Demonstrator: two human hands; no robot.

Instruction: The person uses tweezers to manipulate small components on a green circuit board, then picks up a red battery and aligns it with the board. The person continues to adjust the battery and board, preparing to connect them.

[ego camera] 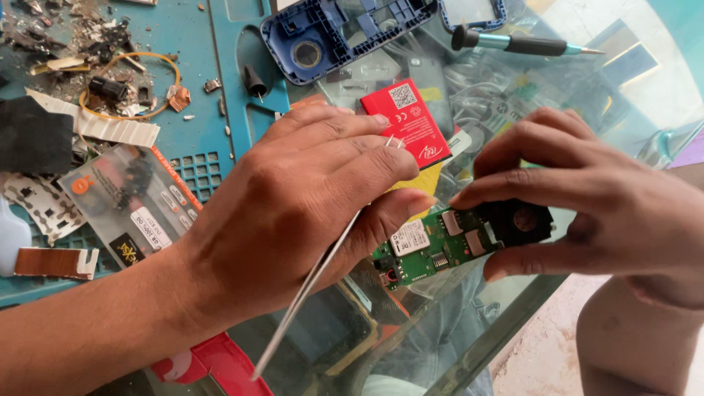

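Note:
My left hand [293,205] is closed around thin metal tweezers [308,286], whose long end slants down toward the bottom of the view. Its thumb rests against the left end of a small green circuit board [433,246]. My right hand [587,198] pinches the board's right end, where a black part with a round hole [517,220] sits. The board is held just above the edge of a glass table [513,323]. Behind the hands lies a red flat battery pack [414,121].
A blue plastic phone frame [330,33] and a teal-handled screwdriver [524,44] lie at the back. A teal work mat [198,88] at the left holds scraps, an orange wire ring [132,84], a small plastic bag [128,198] and a keypad sheet [40,205]. A red object [220,363] sits under my left forearm.

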